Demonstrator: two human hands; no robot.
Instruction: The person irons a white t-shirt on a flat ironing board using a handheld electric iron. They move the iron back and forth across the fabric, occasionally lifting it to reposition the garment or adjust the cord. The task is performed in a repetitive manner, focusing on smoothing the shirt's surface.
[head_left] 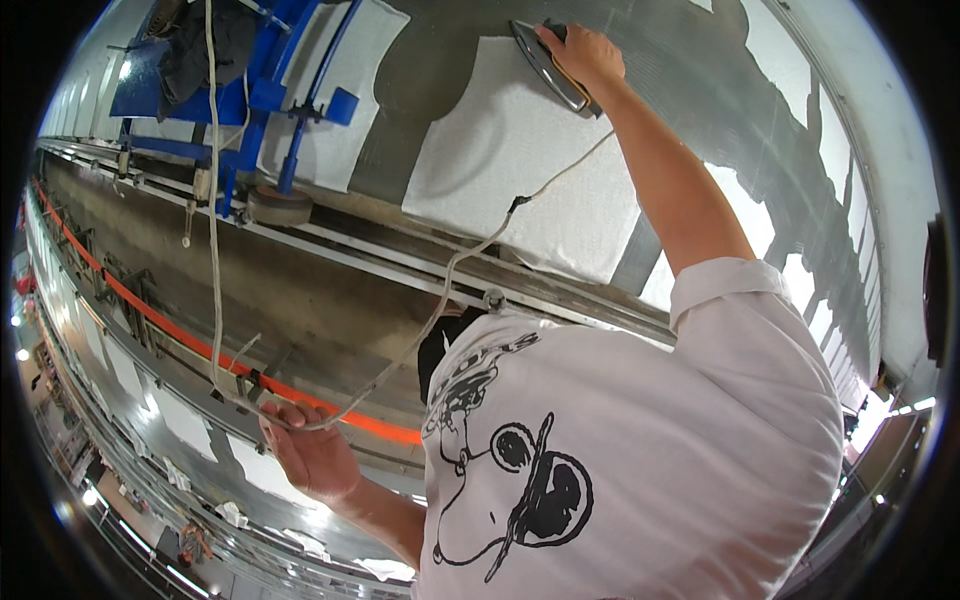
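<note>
My right hand (590,58) grips a black and silver iron (548,72), which sits over the upper edge of a white fabric panel (500,190) laid on a grey surface. A pale cord (480,240) runs from near the iron down across the aisle, with a dark knot or tie along it, to my left hand (305,455). That hand has its fingers curled at the cord, holding it at the lower left, and from there the cord rises steeply toward the top of the view.
A blue metal frame (265,95) with dark cloth (205,55) stands at upper left, a wheel (278,207) beside the rails. An orange-red rail (135,295) runs along the aisle. Another long bench (180,420) with white pieces lies at lower left; more white panels (735,200) lie at right.
</note>
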